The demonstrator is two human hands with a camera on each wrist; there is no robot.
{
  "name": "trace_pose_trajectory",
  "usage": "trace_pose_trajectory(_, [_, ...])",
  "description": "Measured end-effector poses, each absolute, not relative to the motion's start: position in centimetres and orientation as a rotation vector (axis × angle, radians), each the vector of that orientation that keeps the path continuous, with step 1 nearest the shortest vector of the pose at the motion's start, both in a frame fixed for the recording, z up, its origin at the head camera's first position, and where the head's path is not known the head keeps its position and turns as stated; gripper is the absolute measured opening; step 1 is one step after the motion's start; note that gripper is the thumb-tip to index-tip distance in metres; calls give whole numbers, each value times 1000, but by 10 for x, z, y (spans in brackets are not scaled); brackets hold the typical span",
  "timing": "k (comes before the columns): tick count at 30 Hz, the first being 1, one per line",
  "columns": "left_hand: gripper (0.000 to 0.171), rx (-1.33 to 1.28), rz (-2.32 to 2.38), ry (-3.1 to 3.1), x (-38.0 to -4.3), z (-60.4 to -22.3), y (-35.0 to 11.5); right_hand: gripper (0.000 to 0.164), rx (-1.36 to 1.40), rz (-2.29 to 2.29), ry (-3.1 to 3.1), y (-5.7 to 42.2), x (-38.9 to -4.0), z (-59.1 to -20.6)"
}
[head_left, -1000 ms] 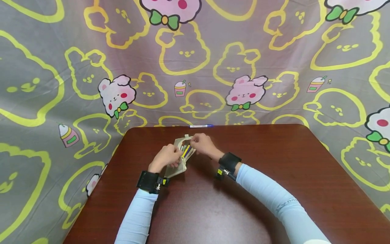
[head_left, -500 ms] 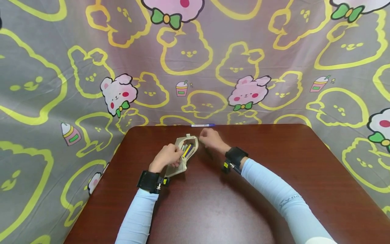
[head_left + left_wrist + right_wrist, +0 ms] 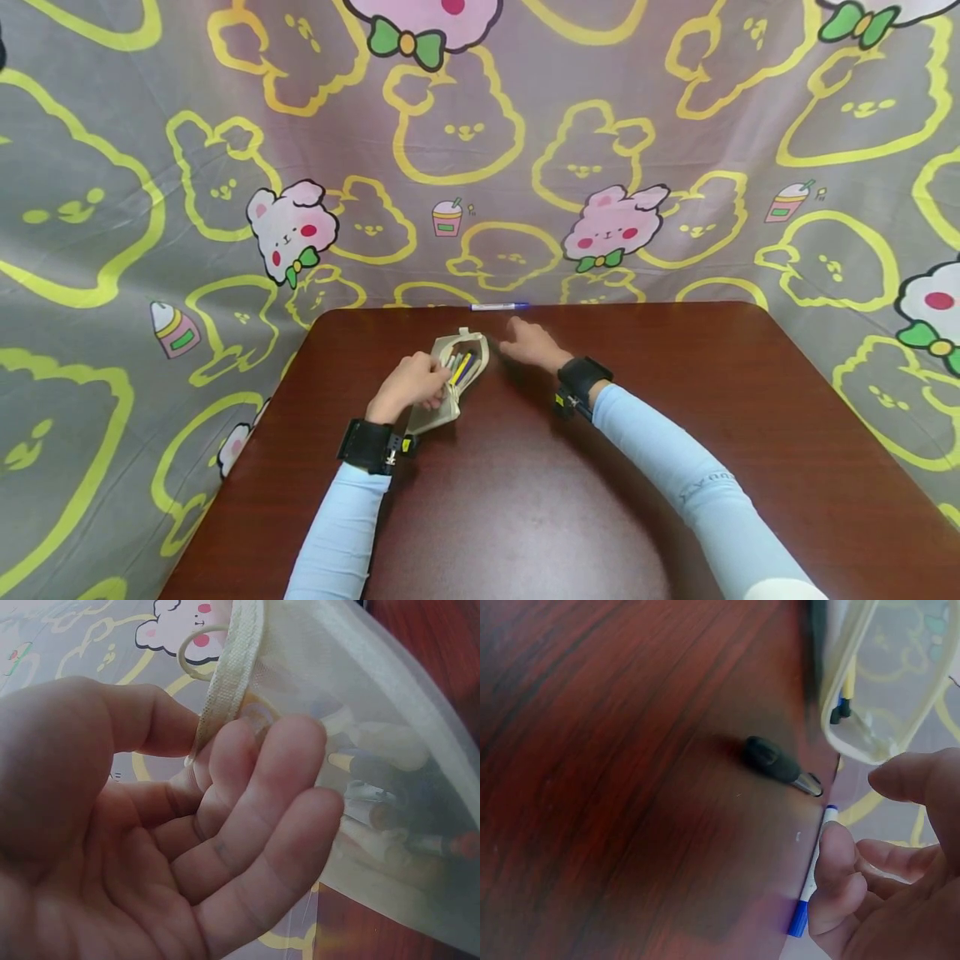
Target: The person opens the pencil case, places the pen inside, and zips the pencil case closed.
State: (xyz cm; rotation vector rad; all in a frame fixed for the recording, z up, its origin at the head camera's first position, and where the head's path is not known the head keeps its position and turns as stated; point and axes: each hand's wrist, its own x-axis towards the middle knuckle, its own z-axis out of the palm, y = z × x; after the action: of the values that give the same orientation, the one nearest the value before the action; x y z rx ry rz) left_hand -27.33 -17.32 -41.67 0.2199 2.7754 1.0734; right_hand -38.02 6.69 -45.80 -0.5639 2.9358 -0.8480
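Observation:
The left hand (image 3: pixel 412 385) pinches the zippered edge of a pale mesh pencil pouch (image 3: pixel 433 417) between thumb and fingers, holding its mouth open. Through the mesh in the left wrist view, several pens (image 3: pixel 375 814) show blurred; a yellow pen (image 3: pixel 460 370) sticks up inside the mouth in the head view. Just right of the pouch is the right hand (image 3: pixel 534 343), its thumb and fingers apart with nothing between them. In the right wrist view a black pen (image 3: pixel 776 761) with a silvery end appears over the brown tabletop, beyond that hand's fingertips.
A white marker with a blue cap (image 3: pixel 498 307) lies along the back edge of the brown table (image 3: pixel 637 400). Behind the table hangs a grey cloth (image 3: pixel 510 158) with yellow outlines and cartoon rabbits.
The right hand has moved away from the pouch's mouth to the right, and its fingers have straightened. The left hand keeps its grip on the pouch, almost unmoved.

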Motion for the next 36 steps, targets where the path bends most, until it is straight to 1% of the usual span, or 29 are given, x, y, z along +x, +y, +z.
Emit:
trace_pose_trajectory(8, [26,210,1077,2773,-272,-416,-173,58,-533,-691,2901,60,-377,-459])
trace_pose_trajectory(10, [26,208,1079,2772,-272,-416,-173,60,-528,-651,2909,58,-377,-461])
trace_pose_trajectory(16, [25,203,1081,2771,-272,-416,-173,50,-525,-581,2964,51,-376,-466])
trace_pose_trajectory(22, [26,214,1103,2761,-273,-417,-174,48,-505,-528,2978,47,-375,-469])
trace_pose_trajectory(27, [27,212,1118,2758,-274,-418,-174,42,-507,-506,2970,46,-377,-472])
trace_pose_trajectory(36, [26,183,1119,2758,-275,-419,-176,42,-551,-497,2965,45,-381,-476])
